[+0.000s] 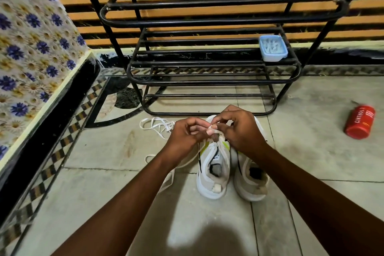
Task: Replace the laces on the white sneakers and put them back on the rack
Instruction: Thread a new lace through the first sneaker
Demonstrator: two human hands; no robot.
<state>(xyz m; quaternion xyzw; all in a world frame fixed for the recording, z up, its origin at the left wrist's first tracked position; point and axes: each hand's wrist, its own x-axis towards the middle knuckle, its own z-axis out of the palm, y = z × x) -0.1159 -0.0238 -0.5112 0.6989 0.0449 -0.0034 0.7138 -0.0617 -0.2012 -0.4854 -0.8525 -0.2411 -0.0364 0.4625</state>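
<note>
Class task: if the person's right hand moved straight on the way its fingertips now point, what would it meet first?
Probably the left hand: the right hand, pinching the white lace, points its fingertips at it, nearly touching, though depth is unclear.

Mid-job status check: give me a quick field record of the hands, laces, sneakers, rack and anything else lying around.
left hand: pinches the white lace over the front of the worked sneaker
right hand: pinches the same lace, close to the left hand
worked sneaker: upright on the floor, toe toward the rack
other sneaker: beside it on the right, front hidden by the right hand
loose lace: on the floor left of the hands
rack: black metal; blue container on its middle shelf
red can: lying on the floor, far right
</note>
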